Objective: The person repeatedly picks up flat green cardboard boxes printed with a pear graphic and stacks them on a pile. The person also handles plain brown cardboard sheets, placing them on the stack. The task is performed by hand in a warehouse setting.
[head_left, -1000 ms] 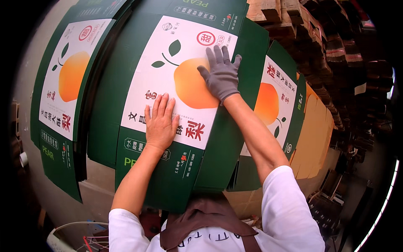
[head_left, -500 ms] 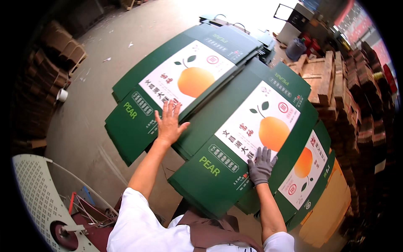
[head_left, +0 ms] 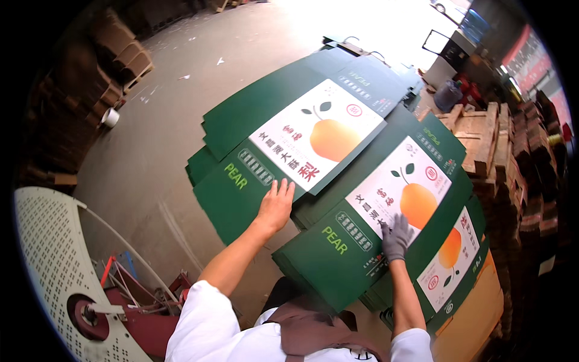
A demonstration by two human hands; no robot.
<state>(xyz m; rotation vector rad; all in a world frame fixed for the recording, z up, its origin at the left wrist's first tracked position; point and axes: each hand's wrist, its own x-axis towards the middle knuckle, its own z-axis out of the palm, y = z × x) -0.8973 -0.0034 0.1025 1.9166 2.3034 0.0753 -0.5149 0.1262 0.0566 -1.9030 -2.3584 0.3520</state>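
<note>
Left pile of flat green cartons (head_left: 204, 164), one, broadest: I am finding its top carton (head_left: 283, 139) lying nearer the middle pile (head_left: 386, 175) than half a second ago, with lower sheet edges now showing past its left edge. I am reading this as the work centring on that sheet, which is coming out of line with those beneath. Middle pile, one: lying just beside, its stacked edges showing along the near edge. Right pile (head_left: 449, 259), one: lying beyond the middle pile's right edge, printed end reversed, with tan cardboard (head_left: 482, 295) showing past its own right edge. The support is hiding beneath, so I am placing everything by the piles' own edges. Containers: all these cartons are lying flat, none standing as a formed box, so none is enclosing goods. Blue bottle (head_left: 473, 25), one, far right: I cannot tell its contents. Bare left hand (head_left: 275, 210), one: resting at the top carton's near right corner, fingers now lying just short of the white panel; I cannot tell whether the thumb is pinching the edge. Gloved right hand (head_left: 397, 237), one: slightly blurred, lying spread over the middle pile's near end, grasping nothing that I am seeing.
</note>
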